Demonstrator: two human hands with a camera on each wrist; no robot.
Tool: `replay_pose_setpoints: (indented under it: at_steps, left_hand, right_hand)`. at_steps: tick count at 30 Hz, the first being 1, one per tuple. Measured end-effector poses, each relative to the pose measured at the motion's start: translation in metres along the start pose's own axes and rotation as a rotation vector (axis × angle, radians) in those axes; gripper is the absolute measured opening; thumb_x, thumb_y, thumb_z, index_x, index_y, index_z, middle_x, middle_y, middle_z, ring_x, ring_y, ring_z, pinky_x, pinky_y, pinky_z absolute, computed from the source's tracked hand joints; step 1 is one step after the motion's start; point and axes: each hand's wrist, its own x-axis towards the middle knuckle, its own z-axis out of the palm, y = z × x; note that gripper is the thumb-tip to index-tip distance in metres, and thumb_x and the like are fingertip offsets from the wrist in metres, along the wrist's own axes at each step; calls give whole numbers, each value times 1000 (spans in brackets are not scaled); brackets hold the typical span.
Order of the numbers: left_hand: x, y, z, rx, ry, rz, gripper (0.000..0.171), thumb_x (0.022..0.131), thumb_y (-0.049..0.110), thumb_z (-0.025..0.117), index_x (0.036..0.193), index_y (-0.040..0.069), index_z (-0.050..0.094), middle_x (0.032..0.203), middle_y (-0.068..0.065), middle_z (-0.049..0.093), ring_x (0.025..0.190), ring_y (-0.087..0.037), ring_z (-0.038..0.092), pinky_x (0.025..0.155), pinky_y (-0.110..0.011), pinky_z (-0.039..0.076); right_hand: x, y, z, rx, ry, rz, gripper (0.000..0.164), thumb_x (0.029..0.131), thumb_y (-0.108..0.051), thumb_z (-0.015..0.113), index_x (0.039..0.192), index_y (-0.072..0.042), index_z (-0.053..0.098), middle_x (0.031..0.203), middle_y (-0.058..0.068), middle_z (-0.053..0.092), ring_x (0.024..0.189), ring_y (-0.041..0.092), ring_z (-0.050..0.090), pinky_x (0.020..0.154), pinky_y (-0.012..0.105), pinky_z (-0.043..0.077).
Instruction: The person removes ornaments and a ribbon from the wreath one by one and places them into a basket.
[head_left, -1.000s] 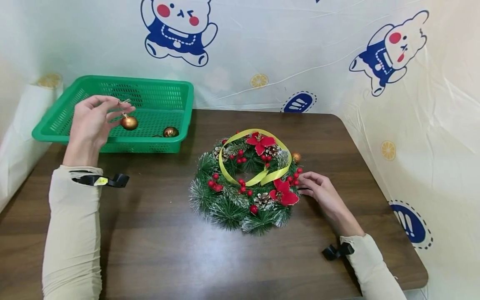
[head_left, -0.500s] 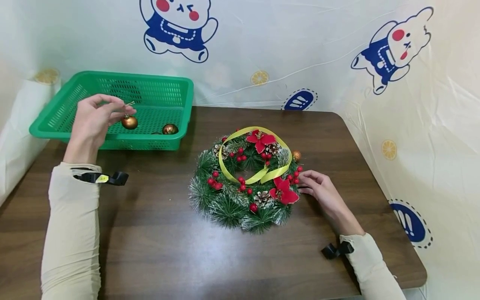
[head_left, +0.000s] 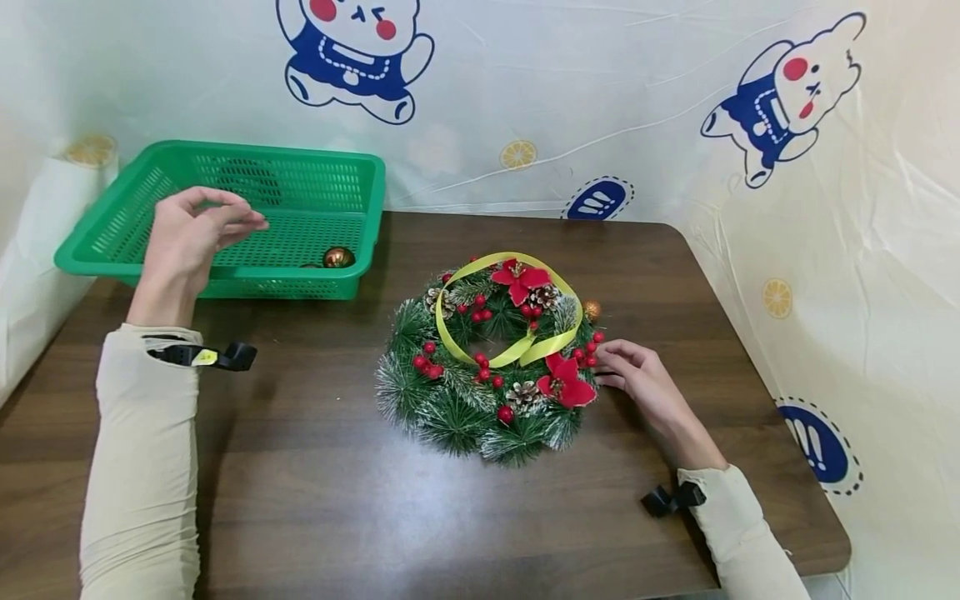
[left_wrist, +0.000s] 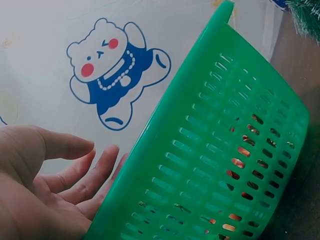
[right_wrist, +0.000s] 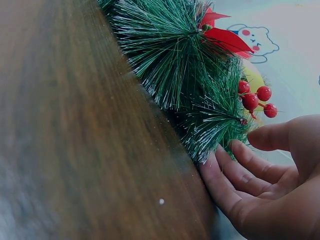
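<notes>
My left hand (head_left: 201, 237) hovers over the green plastic basket (head_left: 360, 287) with nothing between its loosely bent fingers. In the left wrist view the thumb stands apart from the fingers (left_wrist: 102, 172), beside the basket's rim. A copper bauble (head_left: 339, 257) lies in the basket's front right corner, and coppery baubles (left_wrist: 239, 163) show through the wall slots. My right hand (head_left: 637, 383) holds the right edge of a Christmas wreath (head_left: 457, 421), thumb and fingertips among its needles. The wreath carries a yellow ribbon (head_left: 551, 348), red flowers (head_left: 566, 385), berries (head_left: 429, 367) and pinecones (head_left: 525, 393).
An orange-gold bauble (head_left: 592, 311) sits at the wreath's upper right edge. The wooden table (head_left: 315, 500) ends at a rounded right edge. A white printed sheet (head_left: 465, 100) hangs behind and to the right.
The gold bauble hanging from my left fingers by its string has been let go and is out of sight. My left hand stays over the basket; my right hand has not moved.
</notes>
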Motion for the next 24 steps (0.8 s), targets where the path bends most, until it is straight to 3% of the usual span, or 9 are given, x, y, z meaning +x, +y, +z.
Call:
replay_pose_setpoints:
  at_steps: [16,24]
  left_hand:
    - [-3,7,12,106,14,-1,24,91,20,74,109,6,67,92,-2,74,84,-14,73,78,-17,55]
    - [-10,11,27,169,-28,22,25,91,22,74,109,6,67,90,0,76,84,-12,73,83,-15,53]
  right_hand:
    - [0,-2,1,-14,9,-4,38,102,-30,58,121,3,58,117,8,64,103,20,65,89,29,56]
    - [-1,-2,1,2,11,-15,37,102,-27,58,120,5,58,115,8,65,102,21,65,88,30,56]
